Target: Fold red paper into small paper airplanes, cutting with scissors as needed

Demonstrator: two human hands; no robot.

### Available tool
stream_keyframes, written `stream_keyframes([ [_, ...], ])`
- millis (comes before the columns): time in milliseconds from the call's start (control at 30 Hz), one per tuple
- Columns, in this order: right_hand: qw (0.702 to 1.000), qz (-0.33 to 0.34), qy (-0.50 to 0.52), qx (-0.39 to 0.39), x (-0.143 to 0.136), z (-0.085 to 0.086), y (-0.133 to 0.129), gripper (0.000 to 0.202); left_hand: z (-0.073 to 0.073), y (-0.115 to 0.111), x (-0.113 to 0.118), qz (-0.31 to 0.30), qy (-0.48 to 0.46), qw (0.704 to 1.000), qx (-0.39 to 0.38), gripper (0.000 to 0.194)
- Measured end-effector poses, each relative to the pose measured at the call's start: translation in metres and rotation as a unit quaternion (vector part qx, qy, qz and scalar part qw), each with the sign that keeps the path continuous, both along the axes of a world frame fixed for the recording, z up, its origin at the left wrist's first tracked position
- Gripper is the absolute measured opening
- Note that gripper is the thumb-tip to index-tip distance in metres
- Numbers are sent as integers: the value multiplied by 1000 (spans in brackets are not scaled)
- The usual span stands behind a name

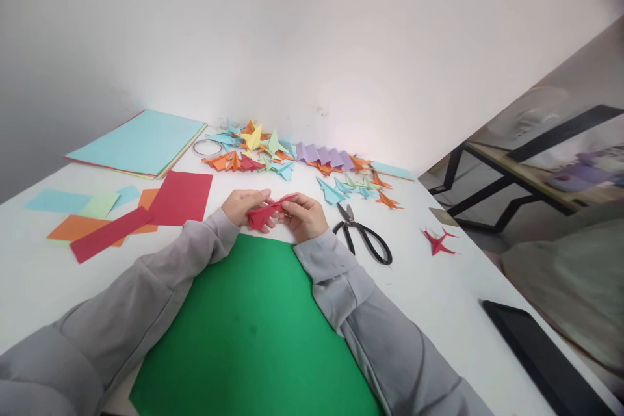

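Note:
Between my two hands is a small piece of folded red paper [263, 215], held up just past the far edge of a green sheet [248, 325]. My left hand [242, 207] grips its left side, with fingertips showing beneath it. At its right end, my right hand [305, 213] pinches the paper between thumb and fingers. The fingers partly cover the paper, so its full shape is hidden. Black-handled scissors [363, 233] lie to the right of my right hand, blades slightly apart.
Folded paper figures [253, 138] in several colours lie along the wall, with a purple pleated strip [325, 156]. Coloured sheets [141, 140] and cut red paper [182, 198] are on the left. A red folded figure [437, 243] and a dark tablet-like object [531, 351] sit at right.

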State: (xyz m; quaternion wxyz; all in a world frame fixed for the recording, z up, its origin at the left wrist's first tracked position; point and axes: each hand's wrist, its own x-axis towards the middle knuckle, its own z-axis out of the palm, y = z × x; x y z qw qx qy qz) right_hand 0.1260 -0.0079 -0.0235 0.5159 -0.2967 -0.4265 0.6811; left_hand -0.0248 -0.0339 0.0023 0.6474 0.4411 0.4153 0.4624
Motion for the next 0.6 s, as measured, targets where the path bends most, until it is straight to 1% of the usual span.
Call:
stream_keyframes([
  [67,1000,-17,5,-14,0,2,0,15,0,0,-2,19,5,1000,18,50],
  [167,999,-36,9,-33,-1,3,0,14,-3,-1,2,86,40,992,78,45],
  [233,999,-39,9,-30,-1,2,1,14,-6,-4,7,127,87,982,108,39],
  [300,1000,-27,4,-11,-1,0,1,14,-7,-6,13,147,122,976,107,28],
  [400,1000,3,-6,16,-1,-4,1,15,-6,-7,16,147,127,975,105,15],
  [600,999,38,-8,33,-1,-1,0,14,-2,-7,9,117,114,983,88,13],
])
